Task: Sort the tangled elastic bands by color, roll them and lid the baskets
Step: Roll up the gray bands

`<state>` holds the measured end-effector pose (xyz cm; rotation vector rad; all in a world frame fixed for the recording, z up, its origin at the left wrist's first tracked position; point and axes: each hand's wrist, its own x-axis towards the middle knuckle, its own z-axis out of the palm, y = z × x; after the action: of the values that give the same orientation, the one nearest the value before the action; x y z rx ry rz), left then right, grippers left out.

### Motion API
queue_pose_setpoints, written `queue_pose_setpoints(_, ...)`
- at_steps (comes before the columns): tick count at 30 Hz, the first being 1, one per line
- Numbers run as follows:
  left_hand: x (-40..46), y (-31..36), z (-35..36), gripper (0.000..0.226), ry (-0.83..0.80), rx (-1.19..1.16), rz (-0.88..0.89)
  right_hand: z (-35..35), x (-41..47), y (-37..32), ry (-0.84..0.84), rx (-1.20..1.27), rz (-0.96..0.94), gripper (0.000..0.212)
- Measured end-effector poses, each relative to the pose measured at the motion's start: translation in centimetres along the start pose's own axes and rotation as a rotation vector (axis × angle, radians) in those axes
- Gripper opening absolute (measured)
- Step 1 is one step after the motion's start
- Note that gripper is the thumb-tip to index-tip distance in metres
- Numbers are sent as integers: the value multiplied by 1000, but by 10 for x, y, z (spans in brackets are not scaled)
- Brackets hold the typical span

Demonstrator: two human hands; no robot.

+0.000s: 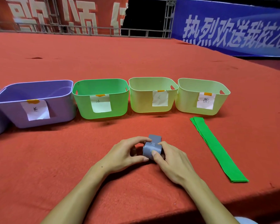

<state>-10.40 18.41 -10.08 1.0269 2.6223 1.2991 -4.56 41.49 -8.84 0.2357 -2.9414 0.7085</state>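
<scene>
I am seeing my left hand (pixel 126 151) and right hand (pixel 173 162) pinching the grey band roll (pixel 152 150) with curled fingers on the table (pixel 39 159). Behind the roll, four baskets (pixel 102 97) are lining up; right of it, a flat green band (pixel 217 147) is lying near the table's edge.

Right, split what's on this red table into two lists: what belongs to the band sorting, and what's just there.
Belongs to the job:
- grey band, nearly rolled, in the grip of left hand and right hand
- green bands, flat, stacked
- purple basket
- green basket
- two pale yellow baskets, all labelled, no lids on

Just there:
- red banner
- blue banner
- metal frame
</scene>
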Motion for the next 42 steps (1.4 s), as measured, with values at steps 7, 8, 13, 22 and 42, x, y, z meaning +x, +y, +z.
queue_pose_setpoints(7,0,5,0,48,-8,-41,-15,-3,-4,2,63,152,-7,38)
queue_pose_setpoints(8,1,4,0,47,-4,-45,-19,-4,-5,3,55,153,-22,41)
queue_pose_setpoints(13,1,4,-1,43,4,-69,-33,-8,-10,0,31,223,-71,60)
queue_pose_setpoints(22,-1,2,-3,36,-5,-139,-61,-9,-8,3,18,268,-96,58)
queue_pose_setpoints(42,-3,6,-8,39,9,-245,-96,-3,3,-1,-87,113,-56,47)
